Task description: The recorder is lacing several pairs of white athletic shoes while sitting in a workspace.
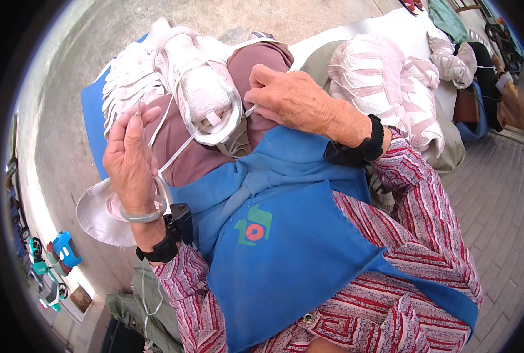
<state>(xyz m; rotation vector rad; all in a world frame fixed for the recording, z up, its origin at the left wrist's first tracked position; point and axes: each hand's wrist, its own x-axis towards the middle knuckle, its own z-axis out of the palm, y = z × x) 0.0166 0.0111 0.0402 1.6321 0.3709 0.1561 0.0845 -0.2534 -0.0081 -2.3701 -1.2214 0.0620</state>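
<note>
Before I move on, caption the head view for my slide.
Left hand and right hand flank a pink-white shoe with a loose white lace, resting on maroon trousers.

Mauve-trousered lap [174,134]: 1 pale pink shoe [200,88] on it. Blue support [92,106], left: stacked whitish-pink pieces [129,82]. Grey-green cloth [451,157], right: pale pink bundles [368,67].

Well left of the left hand [129,162], a teal wheeled toy [50,288] stands near a blue plastic piece [67,252]. Grey paving [500,200] spreads right of the right hand [294,97].
</note>
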